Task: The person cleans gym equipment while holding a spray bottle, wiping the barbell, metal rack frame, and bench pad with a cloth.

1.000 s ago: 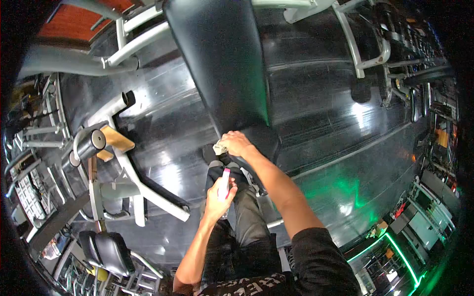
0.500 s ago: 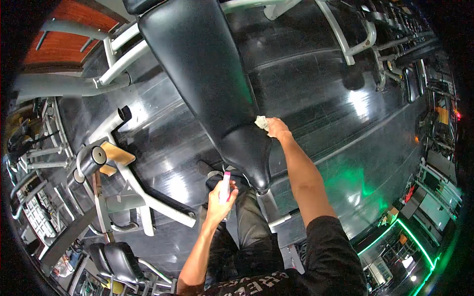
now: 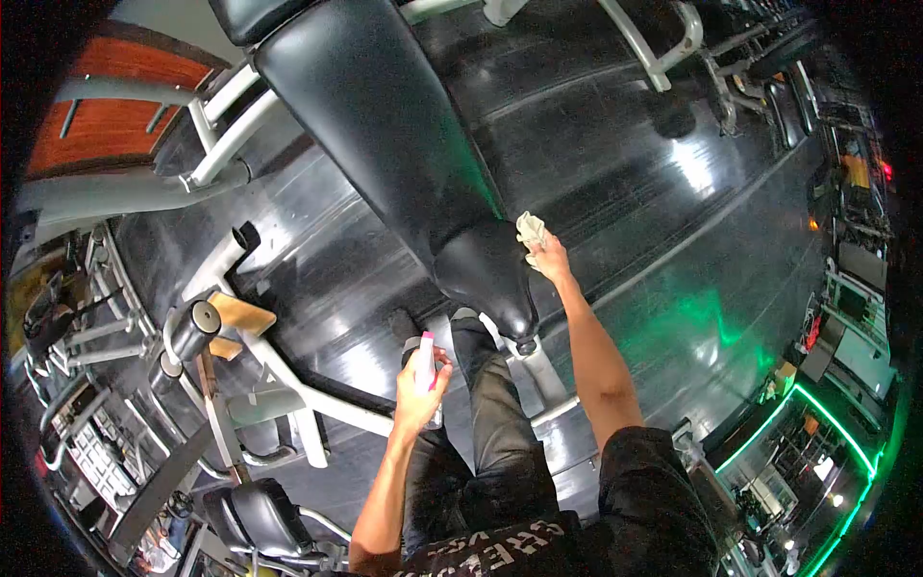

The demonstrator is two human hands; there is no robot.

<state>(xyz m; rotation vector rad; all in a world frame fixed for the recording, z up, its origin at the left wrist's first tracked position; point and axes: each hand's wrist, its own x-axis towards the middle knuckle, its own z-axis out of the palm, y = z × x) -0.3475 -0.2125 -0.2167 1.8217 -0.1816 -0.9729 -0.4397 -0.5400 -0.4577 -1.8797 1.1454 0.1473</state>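
Observation:
My right hand [image 3: 548, 260] is closed on a crumpled cream cloth [image 3: 530, 229], just off the right edge of the black padded bench [image 3: 375, 125]. The narrow front end of the bench points toward me. Closer to my body, my left hand [image 3: 419, 389] is wrapped round a spray bottle with a pink and white head [image 3: 426, 361]. Most of the bottle's body is hidden beneath the hand. That hand is to the left of the bench's narrow tip and apart from it.
A pale metal machine frame [image 3: 288, 375] with a tan pad [image 3: 242, 313] stands at left. A black seat [image 3: 255, 517] is at lower left. My legs [image 3: 495, 413] are beneath my hands on the dark shiny floor [image 3: 625, 202]. More gym equipment lines the right side.
My right hand and the cloth have shifted slightly right, away from the bench's edge. My left hand still holds the spray bottle. The whole view has turned a little.

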